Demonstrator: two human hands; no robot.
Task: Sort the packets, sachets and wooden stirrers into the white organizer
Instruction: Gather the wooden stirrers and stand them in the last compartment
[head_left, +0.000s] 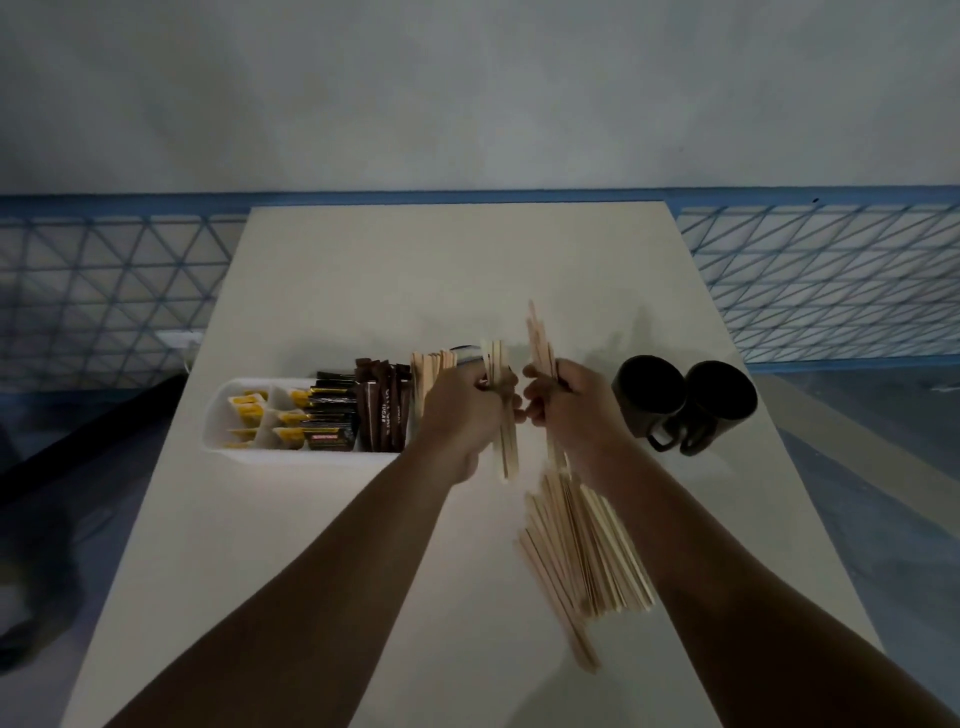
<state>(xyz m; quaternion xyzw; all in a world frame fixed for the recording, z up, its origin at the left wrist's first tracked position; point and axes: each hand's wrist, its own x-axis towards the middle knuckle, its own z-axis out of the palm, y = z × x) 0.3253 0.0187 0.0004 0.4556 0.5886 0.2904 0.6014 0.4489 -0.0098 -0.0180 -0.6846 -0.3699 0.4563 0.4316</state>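
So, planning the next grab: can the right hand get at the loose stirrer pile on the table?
Probably yes: the pile lies uncovered just nearer than the right hand, with nothing between. But that hand is full: it grips a bunch of stirrers.

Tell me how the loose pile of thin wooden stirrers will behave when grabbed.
The loose pile of thin wooden stirrers is probably stiff and light: slim flat sticks. It lies fanned out, so single sticks would likely slide apart when gripped.
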